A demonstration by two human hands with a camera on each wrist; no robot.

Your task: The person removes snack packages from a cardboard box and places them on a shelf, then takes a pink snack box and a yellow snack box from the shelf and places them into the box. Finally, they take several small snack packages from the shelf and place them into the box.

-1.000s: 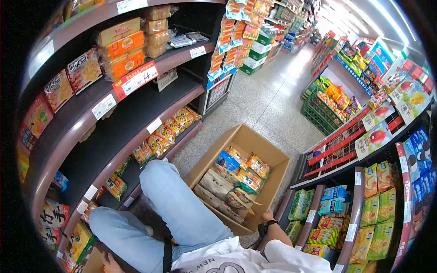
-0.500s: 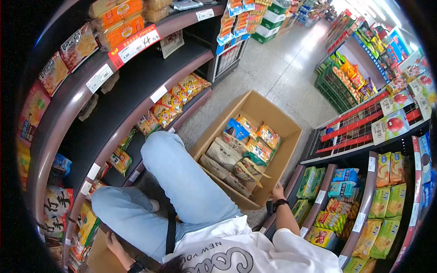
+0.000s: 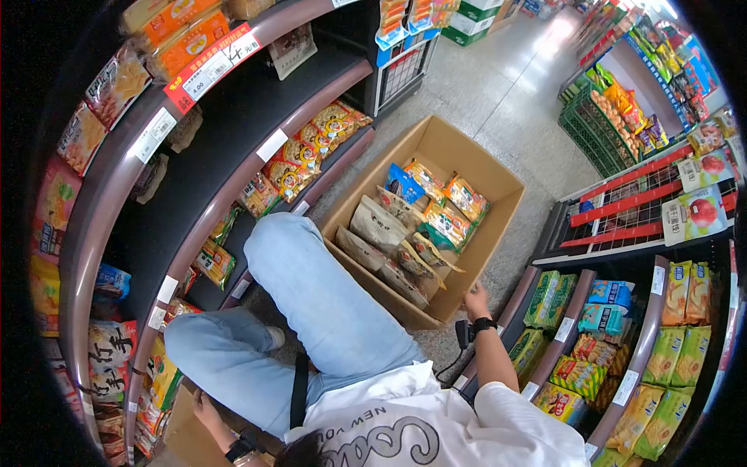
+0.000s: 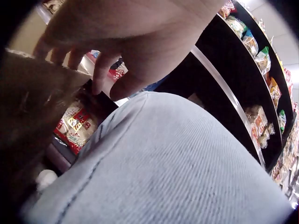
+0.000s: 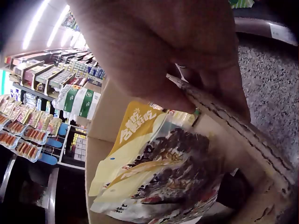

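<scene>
An open cardboard box [image 3: 499,214] stands on the floor, holding grey-brown pouches [image 3: 379,223], a blue packet [image 3: 405,184] and several orange-and-green packets [image 3: 467,198]. My right hand [image 3: 475,301] grips its near right edge. In the right wrist view that hand [image 5: 173,51] straddles the cardboard rim [image 5: 238,130], beside a yellow-topped pouch [image 5: 135,126]. At the lower left, my left hand [image 3: 212,418] holds the edge of another piece of cardboard [image 3: 187,432]; whether that is a whole box is unclear. The left wrist view shows its fingers [image 4: 74,57] bent over the edge.
Curved shelves [image 3: 233,156] with snack packets rise on the left. Biscuit shelves [image 3: 570,331] and a wire rack [image 3: 622,212] line the right side. A green crate [image 3: 597,128] stands farther along the aisle floor [image 3: 498,101]. My bent knees [image 3: 292,241] lie between the two pieces of cardboard.
The head view has shifted, so the shelves sit higher in it. The filled box and my right hand on it have moved a little forward along the aisle. My left hand remains on its cardboard.
</scene>
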